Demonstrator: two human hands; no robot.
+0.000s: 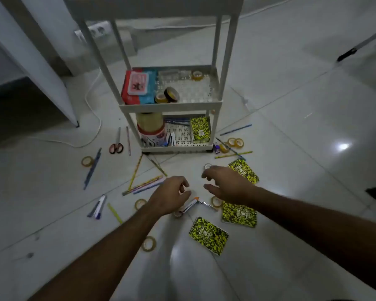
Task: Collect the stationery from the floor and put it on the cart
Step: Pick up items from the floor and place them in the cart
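A white three-tier cart (169, 105) stands on the tiled floor ahead of me, its lower shelves holding tape rolls, a red packet and a yellow-black notebook. Stationery lies scattered before it: three yellow-black notebooks (208, 235), several tape rolls (149, 243), pencils (143, 186), pens (92, 168), scissors (116, 146) and an open stapler (193, 205). My left hand (169, 195) hovers just above the stapler, fingers curled, nothing in it. My right hand (226, 183) hangs open over the floor beside a small tape roll (207, 166), empty.
A white cable (93, 118) runs across the floor left of the cart, near a white furniture leg (72, 114). A wall socket (95, 31) sits behind the cart. A dark stand leg (352, 51) reaches in at the upper right.
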